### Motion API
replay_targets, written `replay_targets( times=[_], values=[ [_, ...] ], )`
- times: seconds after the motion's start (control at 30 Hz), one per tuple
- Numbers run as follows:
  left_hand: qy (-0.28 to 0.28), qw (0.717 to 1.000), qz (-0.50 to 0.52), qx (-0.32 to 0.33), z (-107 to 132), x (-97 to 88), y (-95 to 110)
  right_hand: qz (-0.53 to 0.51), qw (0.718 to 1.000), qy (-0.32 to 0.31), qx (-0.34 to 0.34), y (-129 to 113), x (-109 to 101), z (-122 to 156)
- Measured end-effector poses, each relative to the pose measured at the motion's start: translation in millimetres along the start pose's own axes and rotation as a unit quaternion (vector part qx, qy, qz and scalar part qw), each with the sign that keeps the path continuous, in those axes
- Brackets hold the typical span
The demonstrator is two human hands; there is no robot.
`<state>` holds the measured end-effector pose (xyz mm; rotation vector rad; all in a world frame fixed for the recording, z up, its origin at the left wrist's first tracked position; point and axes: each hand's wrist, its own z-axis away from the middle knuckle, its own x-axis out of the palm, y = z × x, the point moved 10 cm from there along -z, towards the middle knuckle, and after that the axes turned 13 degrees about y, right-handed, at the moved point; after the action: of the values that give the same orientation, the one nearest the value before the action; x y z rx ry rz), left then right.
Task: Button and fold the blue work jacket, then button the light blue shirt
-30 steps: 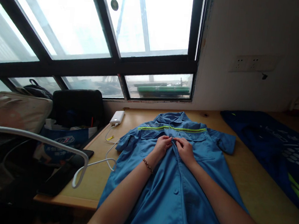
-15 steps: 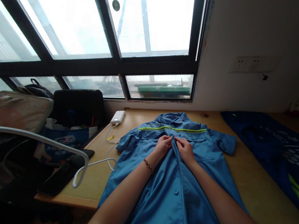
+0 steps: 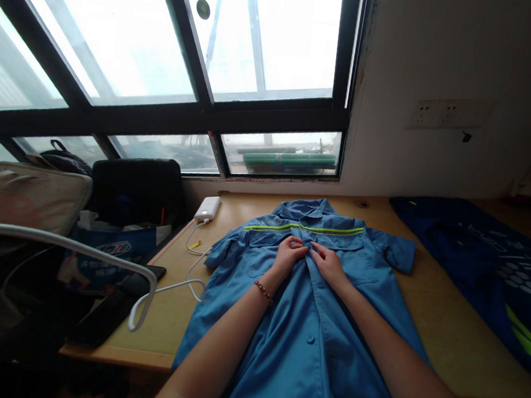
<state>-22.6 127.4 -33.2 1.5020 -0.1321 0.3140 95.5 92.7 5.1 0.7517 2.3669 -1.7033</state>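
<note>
In the head view, a short-sleeved blue work shirt (image 3: 284, 370) is spread front side up on the wooden counter (image 3: 154, 332), its collar turned toward the window (image 3: 281, 38) and its lower part run out of view at the near edge. The chest is crossed by a yellow-green stripe (image 3: 337, 231), below which flapped pockets can be seen. The front placket (image 3: 322, 361) is pinched near chest height by the fingertips of both hands, the left hand (image 3: 291, 253) on one side of it and the right hand (image 3: 328, 263) just beside it; the exact grip on the cloth is too small to be made out. Farther down the front, a button (image 3: 311, 339) is left exposed. A beaded bracelet (image 3: 263, 292) is worn on the left wrist. To the left of the shirt, a white power bank (image 3: 207, 208) is laid on the counter, with a white cable (image 3: 55, 241) plugged into it. To the right, well apart from the hands, a dark blue garment (image 3: 466, 262) with white print is laid out. Above it, a socket panel (image 3: 447, 114) is mounted on the wall (image 3: 468, 49).
</note>
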Motion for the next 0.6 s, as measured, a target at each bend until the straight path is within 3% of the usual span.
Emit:
replay_targets(
  times=[0.13, 0.27, 0.43, 0.6],
  values=[
    [-0.008, 0.992, -0.091, 0.084, -5, 3.4, 7, 0.217, 0.970, 0.004, -0.109, -38, -2, 23],
    [-0.008, 0.979, -0.142, 0.144, -15, 7.8, 12, 0.378, 0.920, 0.002, -0.100, -42, -1, 36],
    [-0.005, 0.970, -0.172, 0.173, -34, 11.7, 14, 0.424, 0.905, -0.027, -0.027, -23, -9, 34],
    [0.024, 0.946, -0.249, 0.208, -55, 15.3, 21, 0.394, 0.919, -0.006, 0.022, -5, -27, 34]
  ],
)
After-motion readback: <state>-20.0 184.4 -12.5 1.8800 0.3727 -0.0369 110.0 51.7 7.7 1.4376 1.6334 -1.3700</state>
